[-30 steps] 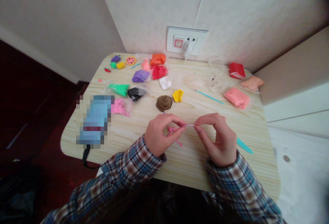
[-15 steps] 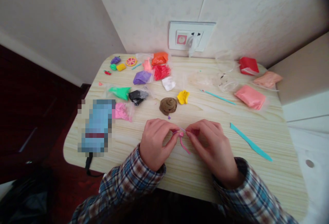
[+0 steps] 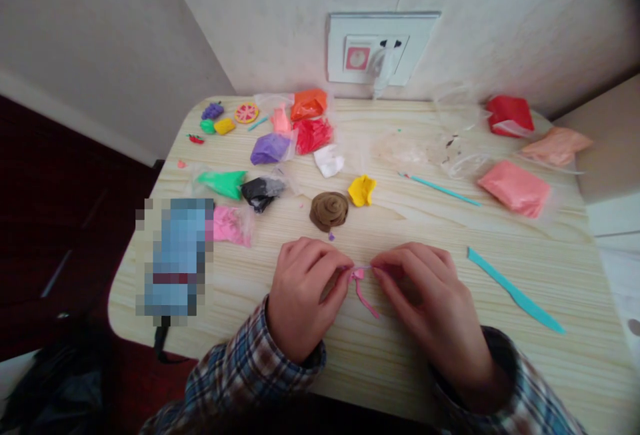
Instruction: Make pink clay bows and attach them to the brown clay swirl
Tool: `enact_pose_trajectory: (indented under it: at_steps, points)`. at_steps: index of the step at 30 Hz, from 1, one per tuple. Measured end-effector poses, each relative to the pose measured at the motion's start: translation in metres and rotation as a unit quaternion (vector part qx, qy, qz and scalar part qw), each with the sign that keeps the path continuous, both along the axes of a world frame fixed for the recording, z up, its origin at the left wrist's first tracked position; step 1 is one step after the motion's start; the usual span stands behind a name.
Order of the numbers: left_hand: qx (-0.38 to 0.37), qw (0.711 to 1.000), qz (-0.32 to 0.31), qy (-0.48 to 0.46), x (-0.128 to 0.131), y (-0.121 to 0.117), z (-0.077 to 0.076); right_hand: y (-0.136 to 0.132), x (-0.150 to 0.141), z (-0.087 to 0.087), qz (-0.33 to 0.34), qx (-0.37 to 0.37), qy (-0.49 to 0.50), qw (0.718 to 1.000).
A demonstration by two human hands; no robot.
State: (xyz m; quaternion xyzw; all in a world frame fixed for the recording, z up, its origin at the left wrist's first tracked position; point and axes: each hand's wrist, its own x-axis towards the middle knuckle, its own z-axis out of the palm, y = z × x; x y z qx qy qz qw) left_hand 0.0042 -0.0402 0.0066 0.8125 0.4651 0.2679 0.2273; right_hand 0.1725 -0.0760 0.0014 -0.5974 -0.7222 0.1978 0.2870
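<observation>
My left hand and my right hand face each other over the front of the table, thumb and forefinger pinched on each. Between the fingertips stretches a thin lilac clay strand. Just below it, close to the left fingertips, is a small pink clay piece with a long thin tail trailing toward me. Whether the pink piece hangs from the strand or lies on the table I cannot tell. Beyond my hands sit a coiled brown clay mound, a purple clay crumb and a yellow clay lump.
A teal plastic knife lies to the right, a thin teal tool farther back. Bagged clay, such as green and salmon, surrounds the middle. Small clay fruits stand back left, a blurred-out phone-like device front left.
The camera view has shifted closer, so the table things look larger. My right fingertips are slightly farther from the left ones, and more of the lilac strand shows between them.
</observation>
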Motion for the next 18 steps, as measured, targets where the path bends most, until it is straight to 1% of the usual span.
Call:
enact_pose_trajectory:
  at_steps: [18]
  points:
    - [-0.017, 1.000, 0.004, -0.005, 0.0034, 0.0029, 0.0048, 0.0058, -0.0010, 0.0035, -0.005, -0.005, 0.003, 1.000]
